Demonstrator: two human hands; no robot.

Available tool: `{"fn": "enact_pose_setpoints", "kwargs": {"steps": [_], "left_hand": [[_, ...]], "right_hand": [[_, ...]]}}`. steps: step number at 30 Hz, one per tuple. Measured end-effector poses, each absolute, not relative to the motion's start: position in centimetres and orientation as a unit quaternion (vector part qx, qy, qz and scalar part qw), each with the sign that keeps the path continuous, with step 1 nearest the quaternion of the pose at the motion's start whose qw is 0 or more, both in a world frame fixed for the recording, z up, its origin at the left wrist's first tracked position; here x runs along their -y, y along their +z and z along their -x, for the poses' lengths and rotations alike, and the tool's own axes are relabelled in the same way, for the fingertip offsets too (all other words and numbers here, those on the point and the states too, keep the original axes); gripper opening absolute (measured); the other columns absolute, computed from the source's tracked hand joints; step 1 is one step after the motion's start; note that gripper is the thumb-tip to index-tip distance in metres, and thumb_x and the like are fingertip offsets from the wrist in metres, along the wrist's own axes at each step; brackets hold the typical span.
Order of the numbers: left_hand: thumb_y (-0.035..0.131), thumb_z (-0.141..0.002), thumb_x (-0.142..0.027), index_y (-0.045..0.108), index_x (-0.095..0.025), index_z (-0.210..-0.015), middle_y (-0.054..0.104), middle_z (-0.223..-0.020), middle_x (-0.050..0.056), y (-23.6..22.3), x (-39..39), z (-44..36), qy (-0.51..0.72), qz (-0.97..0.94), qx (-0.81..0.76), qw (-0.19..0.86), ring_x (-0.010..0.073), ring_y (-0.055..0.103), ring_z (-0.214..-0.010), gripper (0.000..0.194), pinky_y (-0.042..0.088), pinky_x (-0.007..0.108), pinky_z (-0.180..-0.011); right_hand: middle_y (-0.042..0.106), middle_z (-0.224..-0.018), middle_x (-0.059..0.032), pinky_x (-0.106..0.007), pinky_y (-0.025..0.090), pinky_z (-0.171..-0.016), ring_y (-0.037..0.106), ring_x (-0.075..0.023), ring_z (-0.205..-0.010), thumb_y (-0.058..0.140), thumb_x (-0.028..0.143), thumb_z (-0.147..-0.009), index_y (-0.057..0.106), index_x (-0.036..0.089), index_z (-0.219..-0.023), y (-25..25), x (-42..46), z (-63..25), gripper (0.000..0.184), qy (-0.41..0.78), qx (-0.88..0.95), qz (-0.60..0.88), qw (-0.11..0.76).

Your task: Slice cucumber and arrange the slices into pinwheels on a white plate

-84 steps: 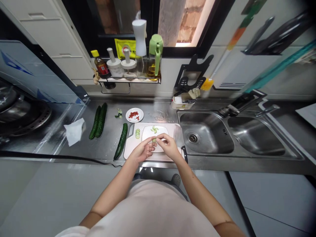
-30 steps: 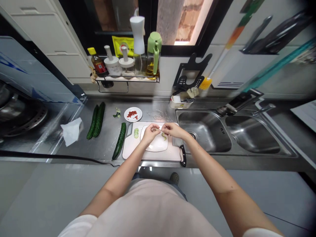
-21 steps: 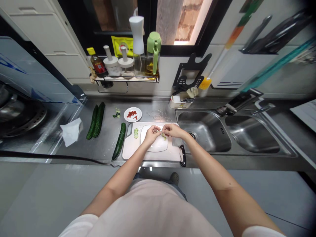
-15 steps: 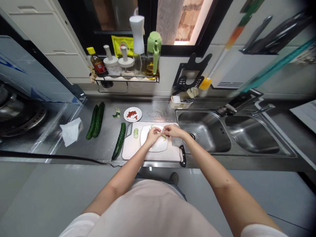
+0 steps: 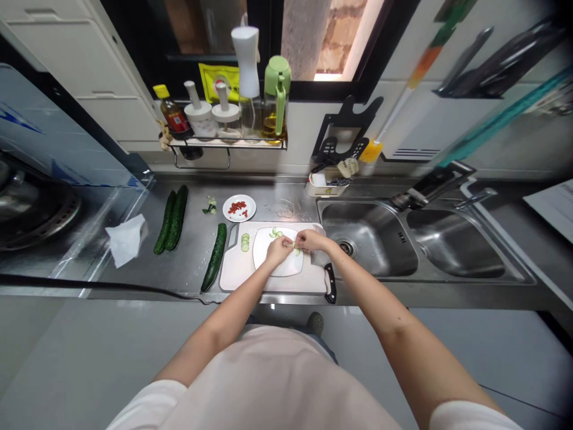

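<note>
A white plate sits on a pale cutting board on the steel counter. My left hand and my right hand meet over the plate's right side, fingers pinched on a cucumber slice. A few more slices lie at the plate's far edge. A short stack of cut slices rests on the board left of the plate. A whole cucumber lies just left of the board.
A black-handled knife lies at the board's right edge. Two cucumbers, a crumpled tissue, cucumber ends and a small dish of red chilli sit to the left. A double sink is right. Bottles stand on a shelf.
Both hands moved from the plate's near edge up to its far right side and then drew slightly back, still pinching a slice. More slices now show at the plate's far edge.
</note>
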State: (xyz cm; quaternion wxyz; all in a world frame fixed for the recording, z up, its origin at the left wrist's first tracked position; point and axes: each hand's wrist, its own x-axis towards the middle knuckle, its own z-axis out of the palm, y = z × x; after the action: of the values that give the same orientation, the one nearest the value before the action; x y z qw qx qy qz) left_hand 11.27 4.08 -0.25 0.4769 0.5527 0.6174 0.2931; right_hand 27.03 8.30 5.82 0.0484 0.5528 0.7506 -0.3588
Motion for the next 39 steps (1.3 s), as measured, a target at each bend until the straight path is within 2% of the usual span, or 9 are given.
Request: {"fn": "enact_pose_setpoints", "kwargs": {"steps": [4,10,21,30,39], "left_hand": [[0.07,-0.069,-0.021,0.068,-0.021,-0.083,0.067,-0.076,0.002,0.4,-4.0,-11.5,0.258,-0.577,-0.635,0.444,0.0158,0.059,-0.072,0.014,0.041,0.025,-0.069],[0.068,-0.073,-0.022,0.069,-0.022,-0.085,0.069,-0.083,0.004,0.7,-3.8,-11.7,0.231,-0.603,-0.64,0.416,0.018,0.06,-0.074,0.012,0.041,0.027,-0.068],[0.062,-0.076,-0.019,0.071,-0.022,-0.086,0.069,-0.087,0.006,0.5,-3.7,-11.9,0.21,-0.643,-0.635,0.373,0.0206,0.061,-0.079,0.014,0.041,0.028,-0.069],[0.057,-0.081,-0.02,0.069,-0.023,-0.092,0.064,-0.104,0.005,0.4,-3.5,-12.0,0.16,-0.678,-0.641,0.322,0.0184,0.059,-0.093,0.016,0.043,0.027,-0.078],[0.053,-0.087,-0.026,0.068,-0.026,-0.097,0.058,-0.105,0.004,0.6,-3.0,-11.8,0.135,-0.703,-0.632,0.296,0.0166,0.059,-0.087,0.018,0.044,0.027,-0.076]], "right_hand": [[0.071,-0.076,-0.0043,-0.021,0.04,-0.063,0.06,-0.0141,-0.07,0.06,0.021,-0.077,0.071,0.016,-0.08,5.4,-8.2,-26.9,0.013,-0.287,-0.779,-0.553,0.074],[0.072,-0.084,-0.0082,-0.022,0.036,-0.061,0.061,-0.0163,-0.076,0.057,0.016,-0.077,0.072,0.015,-0.083,5.2,-8.0,-26.7,0.016,-0.257,-0.789,-0.55,0.09],[0.071,-0.093,-0.0127,-0.024,0.036,-0.066,0.063,-0.0213,-0.087,0.055,0.022,-0.082,0.071,0.016,-0.092,5.2,-7.9,-26.1,0.02,-0.206,-0.798,-0.549,0.139],[0.07,-0.099,-0.0116,-0.023,0.036,-0.068,0.063,-0.0203,-0.092,0.053,0.023,-0.084,0.067,0.017,-0.096,5.1,-7.7,-26.0,0.02,-0.171,-0.805,-0.544,0.163],[0.069,-0.1,-0.0109,-0.024,0.035,-0.067,0.062,-0.0202,-0.088,0.049,0.027,-0.087,0.064,0.018,-0.102,5.1,-6.8,-26.5,0.023,-0.176,-0.794,-0.566,0.137]]}}
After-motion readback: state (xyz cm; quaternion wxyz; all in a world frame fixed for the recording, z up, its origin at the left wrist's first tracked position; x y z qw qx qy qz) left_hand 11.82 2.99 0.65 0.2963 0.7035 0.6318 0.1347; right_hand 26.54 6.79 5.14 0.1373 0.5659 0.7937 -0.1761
